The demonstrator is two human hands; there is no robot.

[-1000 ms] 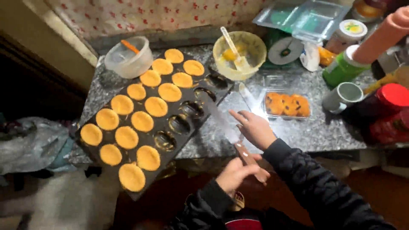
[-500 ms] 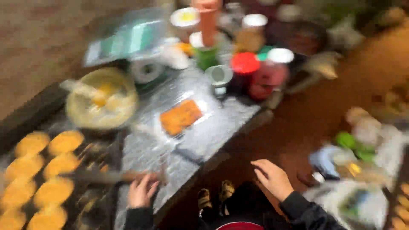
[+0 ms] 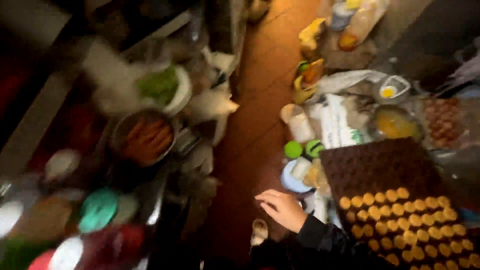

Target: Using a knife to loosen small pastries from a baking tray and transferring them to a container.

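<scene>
Reaching with our right hand (image 3: 282, 209), fingers loosely spread and grasping nothing, we are hovering over the brown floor (image 3: 255, 125) just beside the blue plate (image 3: 292, 180) with pale pieces on it. Our left hand is not in view, so we cannot tell its state. Beside our dark sleeve, the brown mould tray (image 3: 395, 200) is lying with its near rows filled with orange rounds and its far rows bare. To reach well, we are judging it wise to keep low, steering between the two green balls (image 3: 304, 149) and the tray's edge without brushing the filled cups.
</scene>
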